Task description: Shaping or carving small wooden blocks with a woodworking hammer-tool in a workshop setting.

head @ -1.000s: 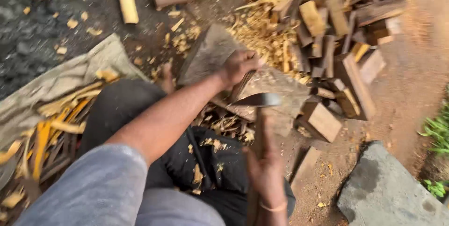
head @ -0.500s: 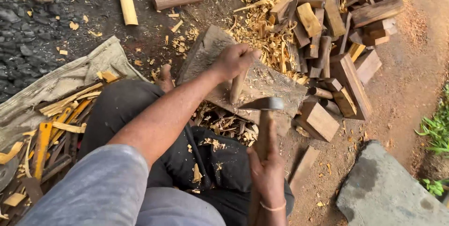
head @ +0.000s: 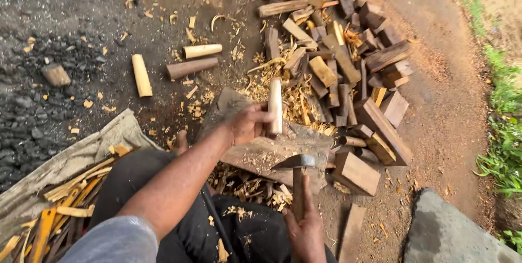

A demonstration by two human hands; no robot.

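Observation:
My left hand (head: 246, 124) grips a pale, rounded wooden stick (head: 275, 104) and holds it upright over a flat wooden chopping block (head: 261, 154). My right hand (head: 305, 229) is closed around the wooden handle of a small axe (head: 298, 178), whose metal head rests low on the block's right side, just right of and below the stick. Wood shavings cover the block and the ground in front of my dark trousers.
A heap of rough brown wood blocks (head: 348, 72) lies to the right of the block. Three rounded sticks (head: 187, 67) lie on the dark ground beyond. A cloth with yellow wood strips (head: 60, 197) is at left, a grey stone (head: 451, 230) at lower right.
My left hand has lifted the stick from lying on the block to standing upright. The axe head has dropped lower onto the block. The camera view has tilted forward.

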